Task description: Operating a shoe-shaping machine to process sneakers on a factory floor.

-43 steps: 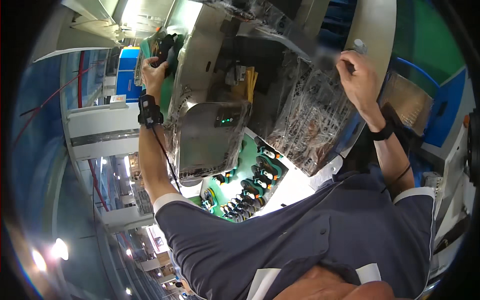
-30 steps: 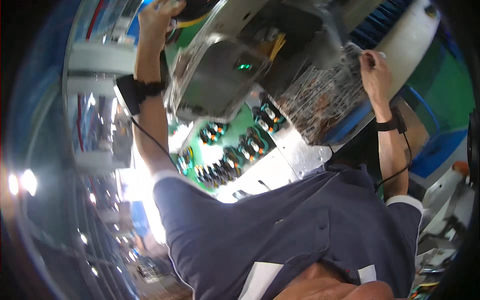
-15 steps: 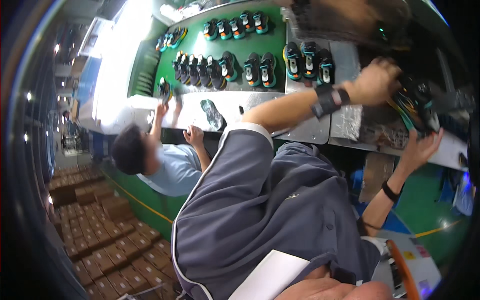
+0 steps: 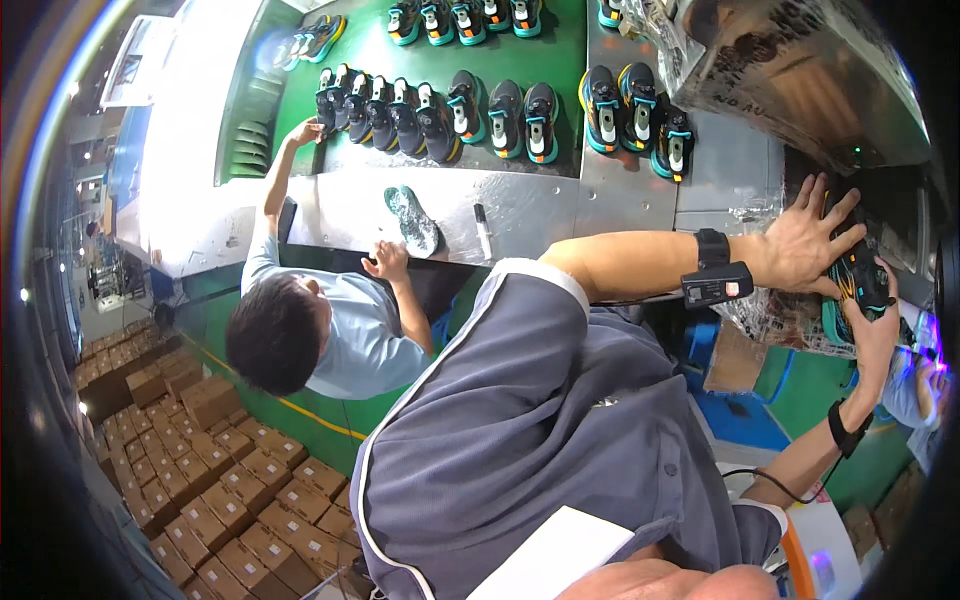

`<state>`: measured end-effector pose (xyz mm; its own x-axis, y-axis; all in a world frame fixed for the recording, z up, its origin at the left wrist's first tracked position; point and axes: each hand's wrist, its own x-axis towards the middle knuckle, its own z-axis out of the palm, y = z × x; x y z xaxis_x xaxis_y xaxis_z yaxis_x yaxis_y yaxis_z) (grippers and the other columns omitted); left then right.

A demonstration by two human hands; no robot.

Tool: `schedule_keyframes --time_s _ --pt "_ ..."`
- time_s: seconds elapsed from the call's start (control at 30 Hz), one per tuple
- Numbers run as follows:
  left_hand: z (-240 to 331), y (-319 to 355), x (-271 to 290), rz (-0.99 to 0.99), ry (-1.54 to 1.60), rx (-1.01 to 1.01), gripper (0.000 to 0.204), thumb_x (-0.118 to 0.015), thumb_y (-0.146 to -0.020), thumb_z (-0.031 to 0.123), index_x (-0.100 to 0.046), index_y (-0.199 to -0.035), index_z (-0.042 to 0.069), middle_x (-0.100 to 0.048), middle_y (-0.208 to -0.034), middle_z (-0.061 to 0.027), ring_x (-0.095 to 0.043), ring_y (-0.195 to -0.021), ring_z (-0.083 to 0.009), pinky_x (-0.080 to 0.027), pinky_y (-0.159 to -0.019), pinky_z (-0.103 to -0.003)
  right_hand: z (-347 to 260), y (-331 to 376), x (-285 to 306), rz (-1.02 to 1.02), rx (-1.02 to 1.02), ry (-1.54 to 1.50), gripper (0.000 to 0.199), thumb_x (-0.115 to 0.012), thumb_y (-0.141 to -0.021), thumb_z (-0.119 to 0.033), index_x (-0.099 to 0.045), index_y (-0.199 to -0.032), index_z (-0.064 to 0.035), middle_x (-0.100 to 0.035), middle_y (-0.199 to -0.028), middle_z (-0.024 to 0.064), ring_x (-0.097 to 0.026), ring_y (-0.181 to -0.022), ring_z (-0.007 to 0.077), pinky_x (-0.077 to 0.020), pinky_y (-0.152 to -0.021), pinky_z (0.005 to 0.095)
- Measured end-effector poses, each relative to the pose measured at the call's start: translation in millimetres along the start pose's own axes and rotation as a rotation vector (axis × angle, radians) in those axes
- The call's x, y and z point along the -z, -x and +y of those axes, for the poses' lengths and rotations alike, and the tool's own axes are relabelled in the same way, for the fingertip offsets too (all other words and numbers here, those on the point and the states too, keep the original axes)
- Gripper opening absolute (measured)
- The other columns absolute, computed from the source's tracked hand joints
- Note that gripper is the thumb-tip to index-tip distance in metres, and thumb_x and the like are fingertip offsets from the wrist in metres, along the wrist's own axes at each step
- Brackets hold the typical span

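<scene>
At the far right, a dark sneaker (image 4: 855,280) with teal and orange trim lies between my two hands. My left hand (image 4: 808,240), a band and small black device on its wrist, has its fingers spread, with fingertips at the sneaker's near side. From the other side my right hand (image 4: 872,328) grips the sneaker, thumb and fingers around its end. Part of the sneaker is hidden by the hands. Clear plastic wrap (image 4: 765,310) lies crumpled under my left wrist. Just left stand several finished-looking sneakers (image 4: 640,105) on a metal plate.
A large plastic-wrapped box (image 4: 800,75) stands above my hands. Rows of sneakers (image 4: 505,120) fill the green belt. A co-worker in light blue (image 4: 350,325) reaches toward the row's left end. A shoe-shaped piece (image 4: 412,220) and a marker (image 4: 483,230) lie on the metal ledge. Cartons (image 4: 250,520) cover the lower left.
My left hand has moved down and right, its fingers spreading. My right hand has closed on the sneaker. The view has shifted, and the co-worker's hand has released a sneaker at the row.
</scene>
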<state>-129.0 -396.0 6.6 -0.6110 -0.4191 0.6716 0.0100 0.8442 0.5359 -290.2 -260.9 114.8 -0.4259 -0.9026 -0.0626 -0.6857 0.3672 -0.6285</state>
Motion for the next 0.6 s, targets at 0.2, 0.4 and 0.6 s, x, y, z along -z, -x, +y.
schedule_keyframes --time_s 0.2,0.4,0.6 --pt "0.8 -1.7 16.5 0.035 0.114 0.057 0.087 -0.075 -0.069 0.045 -0.04 -0.134 -0.001 -0.029 -0.141 -0.0375 -0.033 -0.123 -0.0623 -0.026 -0.106 -0.064 13.9 6.4 -14.1 0.166 -0.015 0.191 0.054 -0.067 -0.081 -0.009 -0.049 -0.131 -0.0029 -0.059 -0.116 0.0102 -0.056 -0.104 0.0194 -0.0431 -0.095 0.0321" --pt "1.1 -2.0 -12.2 -0.006 0.155 0.1 0.08 -0.079 -0.065 0.036 -0.048 -0.13 0.001 -0.05 -0.129 -0.0267 -0.043 -0.126 -0.0434 -0.032 -0.106 -0.056 14.8 6.4 -25.6 0.438 -0.203 0.4 0.069 -0.078 -0.077 -0.033 -0.05 -0.132 -0.0006 -0.065 -0.115 0.0174 -0.062 -0.106 0.0224 -0.048 -0.09 0.0323" --pt "-18.6 -7.3 -3.0 -0.002 0.062 -0.112 0.068 -0.07 -0.081 0.042 -0.05 -0.129 -0.002 -0.055 -0.124 -0.0267 -0.046 -0.124 -0.0427 -0.033 -0.106 -0.052 -52.4 14.6 -45.1 0.573 -0.335 0.358 0.069 -0.074 -0.078 -0.045 -0.051 -0.125 0.001 -0.065 -0.096 0.015 -0.065 -0.082 0.022 -0.0518 -0.066 0.0303"
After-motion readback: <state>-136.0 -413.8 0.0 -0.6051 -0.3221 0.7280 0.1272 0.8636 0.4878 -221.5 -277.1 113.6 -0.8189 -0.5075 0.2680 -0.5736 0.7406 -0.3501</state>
